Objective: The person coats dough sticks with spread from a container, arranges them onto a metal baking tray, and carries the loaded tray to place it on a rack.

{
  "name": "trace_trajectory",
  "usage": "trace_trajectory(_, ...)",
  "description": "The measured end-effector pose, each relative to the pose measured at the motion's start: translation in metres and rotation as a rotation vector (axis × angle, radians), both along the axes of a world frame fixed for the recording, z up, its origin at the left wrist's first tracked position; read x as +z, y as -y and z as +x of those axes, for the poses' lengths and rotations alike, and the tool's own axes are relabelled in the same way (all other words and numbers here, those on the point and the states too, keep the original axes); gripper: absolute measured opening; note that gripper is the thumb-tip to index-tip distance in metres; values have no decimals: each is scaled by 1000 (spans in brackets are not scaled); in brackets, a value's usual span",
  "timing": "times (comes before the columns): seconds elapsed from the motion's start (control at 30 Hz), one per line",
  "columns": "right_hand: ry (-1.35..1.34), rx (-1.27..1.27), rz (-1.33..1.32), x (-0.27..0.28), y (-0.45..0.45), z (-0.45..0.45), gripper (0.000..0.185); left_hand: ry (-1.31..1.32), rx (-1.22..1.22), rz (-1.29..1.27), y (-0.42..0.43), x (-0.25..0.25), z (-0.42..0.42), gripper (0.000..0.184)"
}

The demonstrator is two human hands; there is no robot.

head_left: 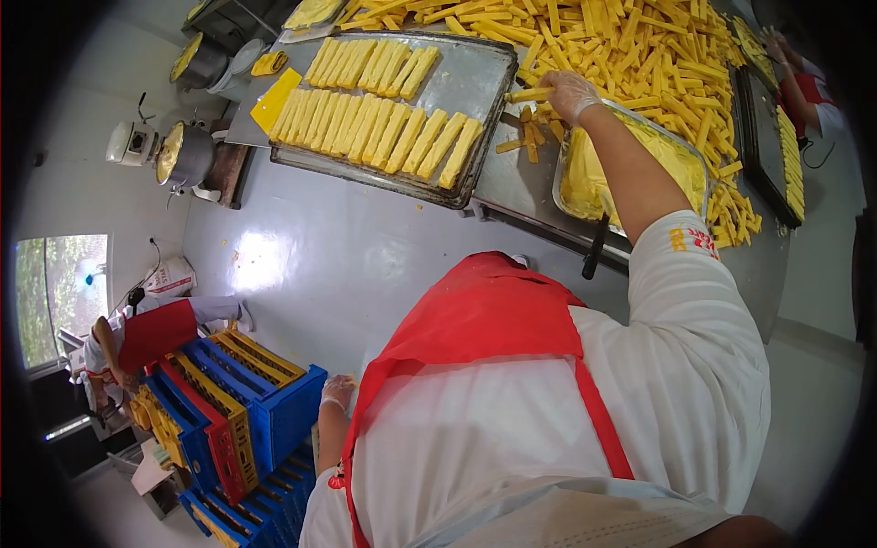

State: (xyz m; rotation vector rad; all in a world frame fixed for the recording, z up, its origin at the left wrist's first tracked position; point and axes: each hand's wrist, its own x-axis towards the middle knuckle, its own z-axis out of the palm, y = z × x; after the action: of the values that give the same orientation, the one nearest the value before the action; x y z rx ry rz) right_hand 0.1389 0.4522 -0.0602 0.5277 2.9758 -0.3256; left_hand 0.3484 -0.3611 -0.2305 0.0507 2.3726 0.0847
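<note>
Right hand (571, 94), gloved: pinching one yellow stick (530, 95); we set the clock's centre here. At 7, just below, a few loose sticks (532, 137) on the table (516, 175), bare metal showing between them. At 1, the heap (630, 46) of sticks; at 5, under the forearm, a pan (558, 185) of smeared yellow cream. At 9, a tray (475, 78) with two rows of paler sticks. At 3, dark trays (755, 137), a co-worker (813, 96) beyond.

Left hand (339, 391), gloved, at 7 beside the crates (290, 413); we cannot tell whether it grips.

Room: smooth grey floor (311, 242), one bright glare patch; at 9, a pot (194, 157); at 8, another person (160, 333) and a window (64, 283).
</note>
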Motion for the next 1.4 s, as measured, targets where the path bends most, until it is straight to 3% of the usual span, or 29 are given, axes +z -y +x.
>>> trace_trajectory(0.17,-133,-119,-36,-28,-7,-8,33,14,62,-44,-10,6,2,36)
trace_trajectory(0.37,-80,-68,-57,-32,1,-3,32,-26,0,-56,2,4,2,35)
trace_trajectory(0.53,-47,-7,-214,-3,-1,21,32,-161,169,147,2,32,-35,32)
trace_trajectory(0.6,-98,0,-312,-6,-12,40,33,-238,-100,329,34,1,-81,29)
trace_trajectory(0.67,-237,35,-877,-11,-20,62,34,-400,99,377,-64,105,-113,29)
trace_trajectory(0.73,-307,-27,-1001,10,-3,96,34,-463,39,620,-93,117,-156,37)
trace_trajectory(0.8,-445,-165,-1349,30,27,131,39,-325,105,891,-184,182,-175,37)
trace_trajectory(0.83,-456,-184,-1338,38,45,146,39,-300,-60,976,-214,198,-184,39)
trace_trajectory(0.9,-640,-217,-1794,49,77,168,45,-244,-186,1147,-278,206,-192,41)
trace_trajectory(0.93,-727,-310,-1887,39,88,173,45,-229,-243,1233,-310,204,-189,42)
trace_trajectory(0.97,-771,-440,-1707,24,96,178,40,-254,-396,1249,-341,203,-185,39)
trace_trajectory(1.0,-801,-522,-1701,22,111,183,38,-173,-453,1289,-376,222,-170,41)
trace_trajectory(1.07,-856,-610,-1731,22,147,189,32,-430,-772,1280,-424,225,-149,42)
trace_trajectory(1.2,-962,-717,-1823,55,187,206,38,-598,-870,1260,-486,224,-115,46)
trace_trajectory(1.27,-1022,-729,-1758,49,181,206,38,173,-234,1611,-507,220,-106,41)
trace_trajectory(1.3,-1065,-735,-1696,47,178,207,38,179,-241,1606,-514,217,-107,41)
trace_trajectory(1.37,-1033,-745,-1729,49,172,210,38,776,155,1600,-525,215,-109,30)
trace_trajectory(1.4,-1021,-730,-1825,56,173,212,39,791,192,1565,-531,221,-104,25)
